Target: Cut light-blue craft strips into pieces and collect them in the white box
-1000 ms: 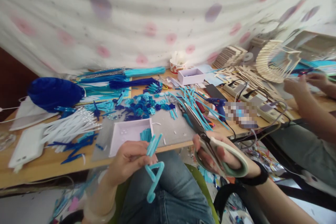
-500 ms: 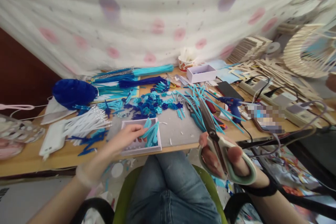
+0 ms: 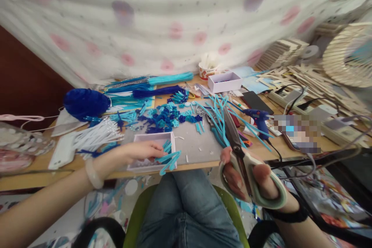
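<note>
My left hand (image 3: 145, 150) is closed on a bunch of light blue pipe cleaner pieces (image 3: 171, 159), some of them bent, over the front right edge of a small pale lilac box (image 3: 154, 136). Its fingertips are partly hidden. In my right hand (image 3: 236, 176) is a pair of scissors (image 3: 236, 143) with pale green handles, thumb and fingers through the loops, blades pointing away and nearly together. Long light blue pipe cleaners (image 3: 219, 114) lie on the table behind the blades. Blue pipe cleaner flowers (image 3: 162, 116) are heaped beyond the box.
White stems with beaded tips (image 3: 97, 133) and a white phone-like case (image 3: 61, 151) lie left. A blue glue gun (image 3: 258, 118), pliers (image 3: 216, 133), a blurred-screen phone (image 3: 296, 133) and power strips (image 3: 290, 102) sit right. Another lilac box (image 3: 225, 82) stands behind, near wooden sticks (image 3: 302, 81).
My left hand has drawn the light blue pieces toward me and slightly right, out to the box's front edge. The scissors stay in my right hand, almost unmoved. The view has shifted slightly.
</note>
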Motion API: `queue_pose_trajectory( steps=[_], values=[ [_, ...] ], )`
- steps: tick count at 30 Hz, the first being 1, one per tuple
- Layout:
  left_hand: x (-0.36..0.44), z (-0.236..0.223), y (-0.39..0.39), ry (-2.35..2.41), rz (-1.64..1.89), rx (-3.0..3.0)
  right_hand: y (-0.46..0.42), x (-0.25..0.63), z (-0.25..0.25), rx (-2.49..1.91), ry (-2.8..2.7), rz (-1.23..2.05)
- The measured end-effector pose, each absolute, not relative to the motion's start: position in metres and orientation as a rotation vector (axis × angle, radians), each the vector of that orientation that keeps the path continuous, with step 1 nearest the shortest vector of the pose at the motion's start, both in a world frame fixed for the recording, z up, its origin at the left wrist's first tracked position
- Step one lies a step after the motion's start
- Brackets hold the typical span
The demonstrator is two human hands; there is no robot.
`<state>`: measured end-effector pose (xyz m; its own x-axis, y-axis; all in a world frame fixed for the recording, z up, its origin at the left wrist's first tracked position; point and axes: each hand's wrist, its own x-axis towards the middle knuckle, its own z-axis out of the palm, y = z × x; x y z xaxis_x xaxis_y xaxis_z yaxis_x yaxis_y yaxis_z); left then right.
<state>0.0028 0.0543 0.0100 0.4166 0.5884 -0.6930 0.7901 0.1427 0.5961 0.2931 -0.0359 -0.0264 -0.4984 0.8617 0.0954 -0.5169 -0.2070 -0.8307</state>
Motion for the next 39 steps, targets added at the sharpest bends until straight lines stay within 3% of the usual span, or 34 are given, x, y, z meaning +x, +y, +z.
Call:
queue_pose_trajectory(
  steps=[9,14,20,26,39],
  values=[
    [0.007,0.044,0.068,1.232,-0.43,1.49,-0.039,0.301,-0.028,-0.516,-1.053,1.822],
    [-0.004,0.056,0.077,1.208,-0.299,1.508,-0.039,0.303,-0.025,-0.536,-1.059,1.778],
    [-0.017,0.019,0.071,1.445,0.279,1.327,-0.041,0.303,-0.026,-0.548,-1.043,1.782],
    [-0.013,-0.012,0.058,1.374,0.328,1.335,-0.041,0.299,-0.023,-0.582,-1.1,1.775],
    [-0.012,-0.019,0.057,1.265,0.426,1.306,-0.041,0.292,-0.026,-0.632,-1.137,1.741]
  ],
)
